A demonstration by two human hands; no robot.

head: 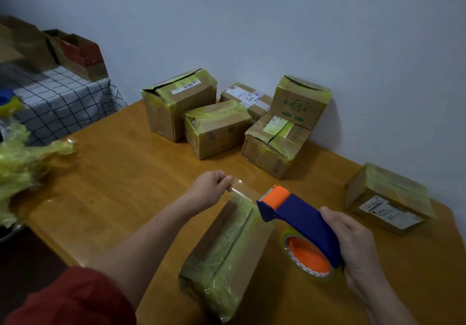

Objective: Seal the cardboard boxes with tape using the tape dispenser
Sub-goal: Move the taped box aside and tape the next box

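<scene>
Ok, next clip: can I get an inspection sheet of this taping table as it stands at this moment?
Surface: wooden table, glossy.
Job's things: front box, already heavily taped; tape dispenser over its far end; tape strip stretched from it; five boxes by the wall; side box at right.
Clutter: crumpled tape wad at the left edge.
Hands: left hand pinches the tape strip's end; right hand grips the tape dispenser.
Cables: nothing seen.
Surroundings: checked cloth carrying open boxes; plain wall.
</scene>
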